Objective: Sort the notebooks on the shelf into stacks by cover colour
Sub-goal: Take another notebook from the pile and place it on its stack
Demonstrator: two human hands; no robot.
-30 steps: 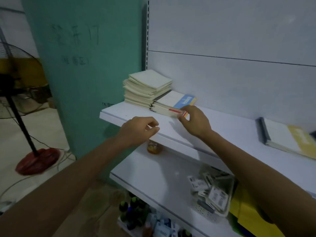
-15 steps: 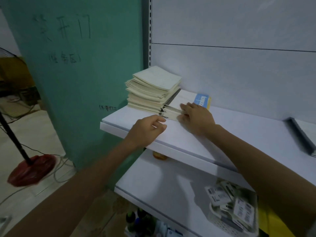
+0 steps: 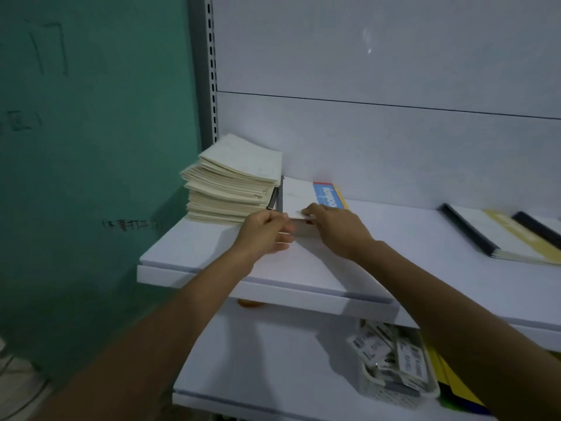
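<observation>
A tall stack of cream-covered notebooks (image 3: 233, 180) stands at the left end of the white shelf (image 3: 394, 268). Beside it on the right lies a low stack of white notebooks with a blue title band (image 3: 306, 194). My left hand (image 3: 264, 230) grips the near left corner of that low stack, fingers curled at its edge. My right hand (image 3: 337, 226) rests on its top cover with the fingers over the near edge. At the shelf's far right lie notebooks with yellow bands and dark spines (image 3: 501, 235).
The shelf's grey back panel rises behind the stacks, and a green wall (image 3: 91, 147) borders the left. On the lower shelf stands a white basket of tagged packets (image 3: 394, 364), with yellow items beside it. An orange object (image 3: 250, 303) peeks from under the upper shelf.
My left hand moved from the shelf's front edge up to the blue-banded stack and took hold of its corner. My right hand stayed at that stack. The view shifted right and closer.
</observation>
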